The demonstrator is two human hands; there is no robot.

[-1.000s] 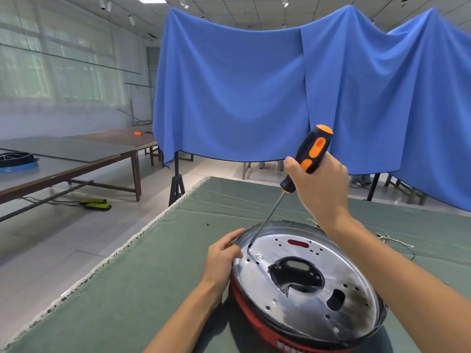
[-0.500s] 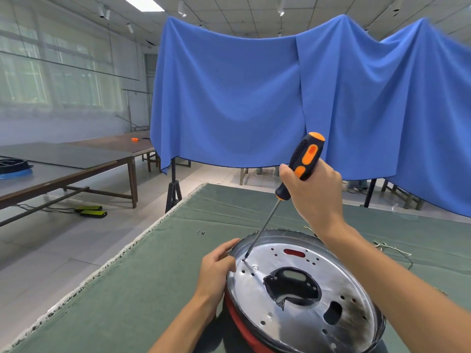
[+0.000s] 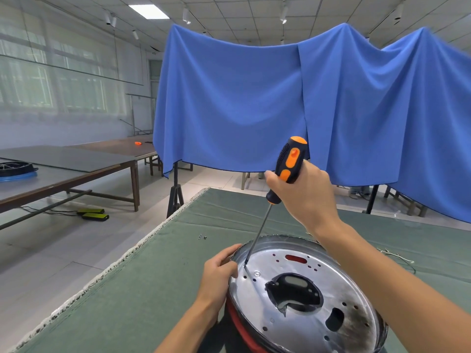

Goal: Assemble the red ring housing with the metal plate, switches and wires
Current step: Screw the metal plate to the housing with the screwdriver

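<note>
The red ring housing (image 3: 235,319) lies on the green table with the shiny round metal plate (image 3: 318,324) seated in it, full of holes and a dark central cutout. My left hand (image 3: 220,272) grips the housing's left rim. My right hand (image 3: 304,197) holds a black and orange screwdriver (image 3: 288,164) upright, slightly tilted. Its tip touches the plate near the left edge, just left of a small screw (image 3: 257,273). A thin wire (image 3: 397,257) trails on the cloth behind my right forearm.
A few loose screws (image 3: 202,236) lie on the green cloth (image 3: 153,289) beyond my left hand. The table's left edge runs diagonally nearby. Blue drapes (image 3: 254,103) hang behind the table. Wooden tables (image 3: 63,169) stand far left.
The view has tilted upward, so the housing sits lower in frame. The screwdriver has stood up steeper, its tip staying on the plate beside the screw. My left hand keeps its grip.
</note>
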